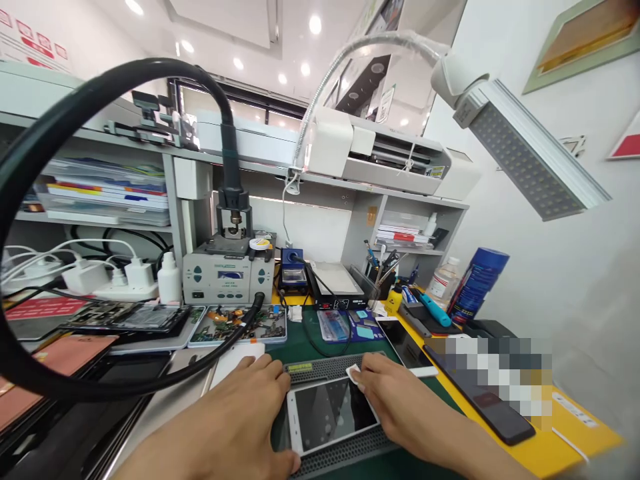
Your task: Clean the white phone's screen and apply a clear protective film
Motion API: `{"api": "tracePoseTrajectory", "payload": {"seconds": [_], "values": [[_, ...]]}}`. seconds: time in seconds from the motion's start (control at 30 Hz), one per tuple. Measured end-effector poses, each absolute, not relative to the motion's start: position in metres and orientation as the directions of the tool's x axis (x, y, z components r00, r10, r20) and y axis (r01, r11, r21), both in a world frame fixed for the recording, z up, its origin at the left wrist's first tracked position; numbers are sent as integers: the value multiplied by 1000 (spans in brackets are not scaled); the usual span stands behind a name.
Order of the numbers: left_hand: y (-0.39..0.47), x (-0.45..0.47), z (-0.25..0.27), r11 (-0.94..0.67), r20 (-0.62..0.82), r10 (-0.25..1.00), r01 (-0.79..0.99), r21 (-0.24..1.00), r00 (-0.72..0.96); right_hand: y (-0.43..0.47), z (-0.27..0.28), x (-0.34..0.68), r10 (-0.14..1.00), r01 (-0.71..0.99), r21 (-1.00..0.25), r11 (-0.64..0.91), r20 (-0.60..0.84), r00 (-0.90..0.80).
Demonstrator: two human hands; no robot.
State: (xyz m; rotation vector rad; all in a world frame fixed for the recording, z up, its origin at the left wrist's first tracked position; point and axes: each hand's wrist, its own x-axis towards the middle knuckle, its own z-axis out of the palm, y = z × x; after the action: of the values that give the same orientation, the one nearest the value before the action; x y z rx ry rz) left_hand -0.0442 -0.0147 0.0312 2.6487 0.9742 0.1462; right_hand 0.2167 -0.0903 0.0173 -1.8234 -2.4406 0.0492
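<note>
A white-framed smartphone (pixel 333 415) lies screen up on a dark grey perforated holder (pixel 327 368), with pale spots on its glass. My left hand (pixel 235 417) is curled around the phone's left end, thumb by the lower corner and fingers by the upper one. In the fingers of my right hand (pixel 395 400) is a small white wipe (pixel 353 373), pinched at the upper right edge of the phone. The right hand covers that end of the screen. A green mat (pixel 295 347) lies under the holder.
A thick black hose (pixel 200 67) loops across the left side from the grey rework station (pixel 227 280). Behind my hands sits a tray of circuit boards (pixel 210 327). More phones (pixel 480 397) lie to the right, near a blue spray can (pixel 477 283). A lamp (pixel 530 143) hangs upper right.
</note>
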Motion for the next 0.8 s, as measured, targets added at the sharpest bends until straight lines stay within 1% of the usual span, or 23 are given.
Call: {"api": "tracePoseTrajectory", "payload": {"seconds": [0.27,0.37,0.5,0.7,0.8], "values": [[-14,-46,31,-769,8,600,575,279,800,-78,26,180,928,927,-54,371,2,-371],[-14,-47,31,-779,23,594,567,266,804,-72,29,163,908,907,-66,417,-6,-418],[-15,-46,32,-775,3,595,572,268,804,-64,30,144,881,879,-93,468,-32,-472],[-13,-46,31,-768,28,609,581,269,792,-58,28,132,879,876,-99,472,-27,-476],[-12,-45,30,-762,20,615,588,271,788,-57,28,135,870,869,-58,491,-26,-493]]}}
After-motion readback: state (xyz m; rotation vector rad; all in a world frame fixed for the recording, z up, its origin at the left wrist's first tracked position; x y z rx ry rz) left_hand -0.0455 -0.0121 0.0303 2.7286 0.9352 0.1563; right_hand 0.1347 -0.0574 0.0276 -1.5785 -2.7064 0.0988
